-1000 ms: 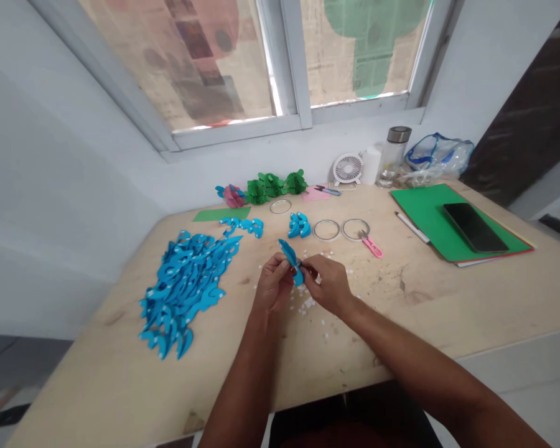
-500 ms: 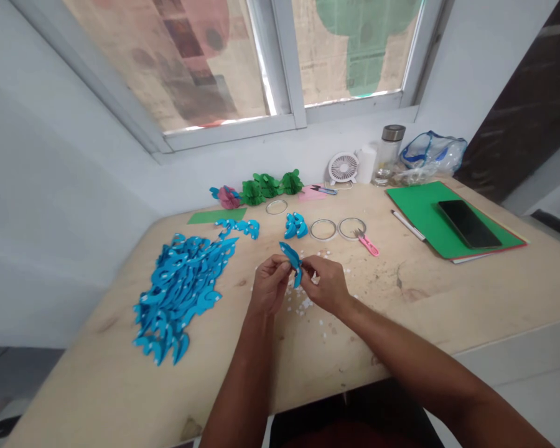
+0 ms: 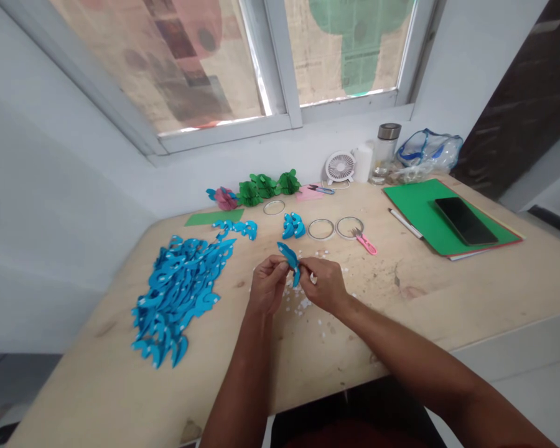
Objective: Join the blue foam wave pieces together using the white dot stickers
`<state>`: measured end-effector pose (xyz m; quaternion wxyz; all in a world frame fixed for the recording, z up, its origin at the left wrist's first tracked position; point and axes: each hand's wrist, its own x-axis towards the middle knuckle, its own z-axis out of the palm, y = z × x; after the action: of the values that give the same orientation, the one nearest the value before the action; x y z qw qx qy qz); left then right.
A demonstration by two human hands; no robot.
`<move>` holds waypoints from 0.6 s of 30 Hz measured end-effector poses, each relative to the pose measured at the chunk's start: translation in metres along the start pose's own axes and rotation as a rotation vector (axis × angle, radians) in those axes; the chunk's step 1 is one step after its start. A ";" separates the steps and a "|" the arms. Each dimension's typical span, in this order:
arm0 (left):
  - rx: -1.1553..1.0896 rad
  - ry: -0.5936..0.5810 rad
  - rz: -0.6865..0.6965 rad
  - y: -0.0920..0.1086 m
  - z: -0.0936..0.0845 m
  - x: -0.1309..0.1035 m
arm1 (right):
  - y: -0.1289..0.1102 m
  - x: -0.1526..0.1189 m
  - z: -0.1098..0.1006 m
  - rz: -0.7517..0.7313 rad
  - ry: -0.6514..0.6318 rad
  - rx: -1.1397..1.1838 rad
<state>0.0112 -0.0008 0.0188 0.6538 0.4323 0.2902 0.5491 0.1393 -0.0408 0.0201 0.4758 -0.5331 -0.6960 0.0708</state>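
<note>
Between my two hands is a folded blue paper piece (image 3: 289, 256), held upright above the table. My left hand (image 3: 269, 283) pinches its left side between thumb and fingers. On the other side, the fingertips of my right hand (image 3: 324, 281) close on its edge. Small white paper bits (image 3: 303, 303) lie scattered beneath the hands. A large heap of similar blue paper pieces (image 3: 182, 292) with white patches spreads to the left. Just beyond my hands sits a small blue cluster (image 3: 294, 225), and another blue group (image 3: 242, 229) lies farther left.
Metal rings (image 3: 321, 229) and pink-handled snips (image 3: 364, 241) lie beyond my right hand. Green paper flowers (image 3: 266, 186), a small fan (image 3: 340, 167) and a glass bottle (image 3: 384, 155) line the wall. At right, a phone (image 3: 465, 221) rests on green sheets (image 3: 413, 199) beside a pen (image 3: 405, 223).
The whole view has shifted slightly. Both hands keep hold of the blue paper piece, with barely any change in their grip.
</note>
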 end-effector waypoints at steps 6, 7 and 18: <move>0.012 0.024 -0.009 -0.001 -0.001 0.000 | -0.001 0.000 -0.001 0.010 -0.019 0.012; 0.012 0.029 -0.016 -0.001 -0.001 0.000 | -0.001 0.000 -0.001 0.014 -0.022 0.017; -0.011 0.034 -0.016 0.000 0.001 0.000 | -0.001 0.001 -0.001 -0.020 0.017 -0.039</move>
<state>0.0117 -0.0009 0.0192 0.6555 0.4171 0.3016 0.5527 0.1390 -0.0412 0.0217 0.4719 -0.5357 -0.6986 0.0481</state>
